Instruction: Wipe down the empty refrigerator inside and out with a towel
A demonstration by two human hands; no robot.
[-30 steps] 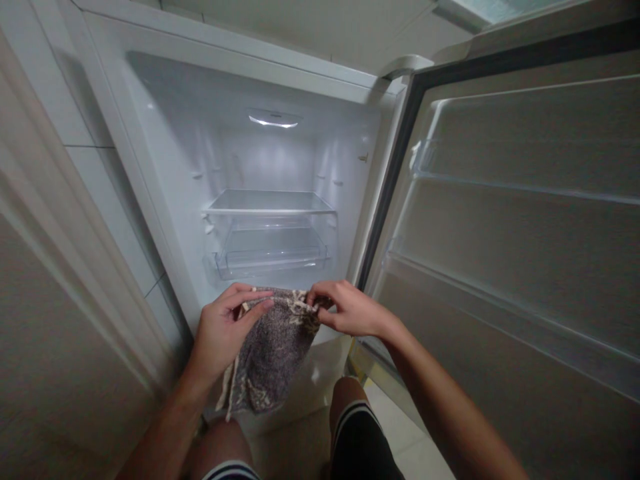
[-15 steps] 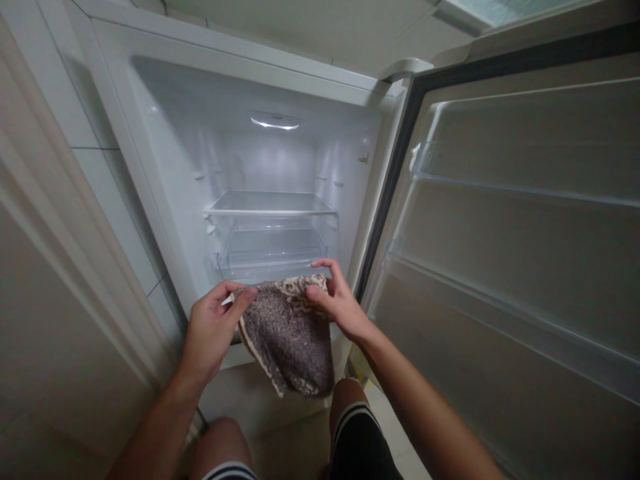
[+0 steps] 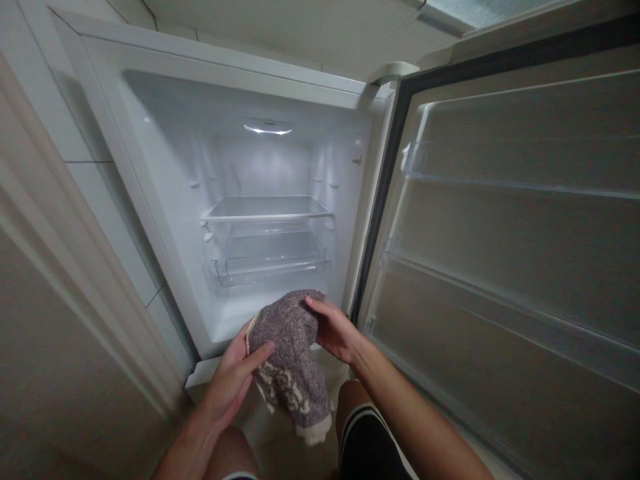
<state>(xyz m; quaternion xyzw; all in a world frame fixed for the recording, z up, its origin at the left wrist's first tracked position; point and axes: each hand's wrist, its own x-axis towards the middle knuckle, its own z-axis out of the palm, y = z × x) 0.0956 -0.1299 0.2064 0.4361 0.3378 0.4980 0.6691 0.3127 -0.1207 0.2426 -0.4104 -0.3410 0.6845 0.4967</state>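
Note:
A greyish-purple cloth (image 3: 287, 333) with cream edging and a cream pattern is draped between my two hands, low in front of the open fridge. My left hand (image 3: 240, 370) grips its left side, thumb on top and the other fingers hidden beneath. At the upper right of the cloth, my right hand (image 3: 340, 330) pinches it with the thumb on top. The lower part hangs down toward my knees, with a cream edge at the bottom.
Inside the lit fridge are a glass shelf (image 3: 270, 207) and a clear drawer (image 3: 273, 263) below it. The fridge door (image 3: 500, 233) stands wide to the right, with clear door racks. A tiled wall (image 3: 90, 193) is on the left. My knees are just below the cloth.
The cloth has been turned over or refolded, so its patterned part now hangs lower. Both hands have moved down a little, and the left one now reaches further under the cloth.

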